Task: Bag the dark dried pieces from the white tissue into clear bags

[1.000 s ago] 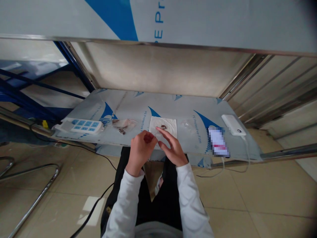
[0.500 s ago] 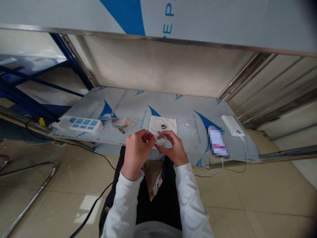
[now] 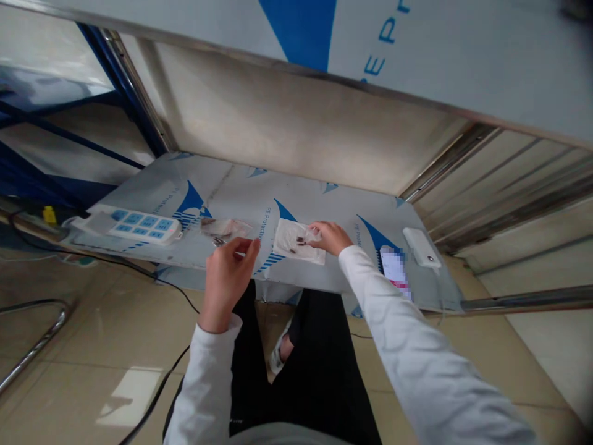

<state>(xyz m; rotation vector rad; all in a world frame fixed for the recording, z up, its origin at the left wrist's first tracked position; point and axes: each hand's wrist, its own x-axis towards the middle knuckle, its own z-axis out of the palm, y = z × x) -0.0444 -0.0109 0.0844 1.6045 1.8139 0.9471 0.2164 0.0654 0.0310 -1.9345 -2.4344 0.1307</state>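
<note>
My left hand (image 3: 231, 272) hovers over the front edge of the shelf, fingers curled and thumb close to the index finger. Whatever is between them is too small to make out. Behind it lies a clear plastic bag (image 3: 234, 228) with brown pieces in it. My right hand (image 3: 331, 237) rests at the right side of a white cloth-like sheet (image 3: 287, 233). Its thumb and fingers are bent close together at the small dark brown pieces (image 3: 300, 240) lying there. What the fingertips grip is partly hidden.
A white power strip (image 3: 143, 226) with blue sockets is on the left of the film-covered shelf (image 3: 231, 185). A phone (image 3: 393, 269) and a white power bank (image 3: 420, 247) with a cable lie on the right. An upper shelf (image 3: 222, 28) overhangs the back.
My hands were together at the shelf's front edge and are now apart. The right hand has moved forward onto the white sheet; the left has shifted left. The camera view has tilted.
</note>
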